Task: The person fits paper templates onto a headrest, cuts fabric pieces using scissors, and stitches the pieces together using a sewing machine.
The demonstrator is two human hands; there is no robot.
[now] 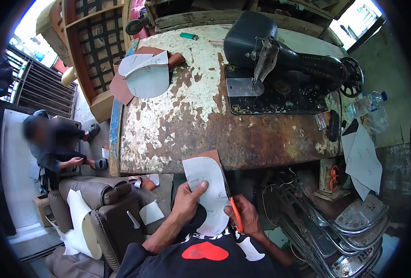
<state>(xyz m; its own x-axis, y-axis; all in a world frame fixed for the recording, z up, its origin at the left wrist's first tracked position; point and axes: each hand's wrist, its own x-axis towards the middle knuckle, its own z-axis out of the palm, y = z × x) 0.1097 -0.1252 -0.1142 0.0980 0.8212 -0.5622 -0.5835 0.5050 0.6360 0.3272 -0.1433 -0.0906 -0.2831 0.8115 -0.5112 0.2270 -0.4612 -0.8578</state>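
My left hand (186, 202) grips a white printed sheet (208, 173) with a rounded outline, its thumb lying on top. A strip of brown material (213, 156) shows behind the sheet's upper edge. My right hand (248, 217) is closed around scissors with orange handles (236, 215). Their dark blades run along the sheet's right edge; whether they are apart is hard to tell. Both hands are just in front of the worn table (200, 134), above my lap.
A black sewing machine (298, 83) stands on the table's right side. White and brown cut pieces (147, 81) lie at left, with a green lighter (188, 35) behind. A person (52, 143) sits at far left. Metal chair frames (326, 231) are stacked at lower right, a brown armchair (117, 222) at left.
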